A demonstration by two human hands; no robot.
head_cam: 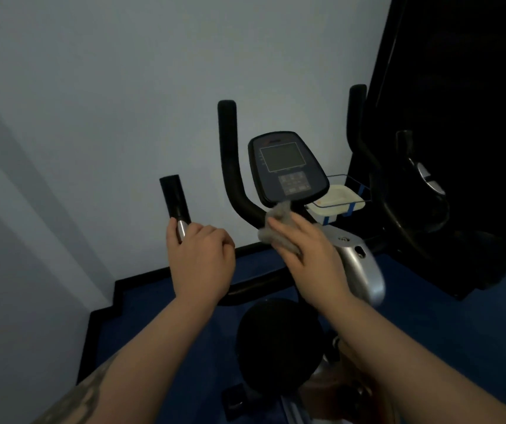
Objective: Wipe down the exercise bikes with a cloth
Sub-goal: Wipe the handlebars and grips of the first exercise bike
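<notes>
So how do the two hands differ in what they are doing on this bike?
The left hand is curled round the silver-and-black handlebar grip, while the right hand lies flatter, fingers extended, pressing a grey cloth against the bar under the console. The left hand holds bare metal with no cloth; the right hand has the cloth bunched under its fingers. The left sits further from the console, the right just below it. Both are bare and touch the same bike.
</notes>
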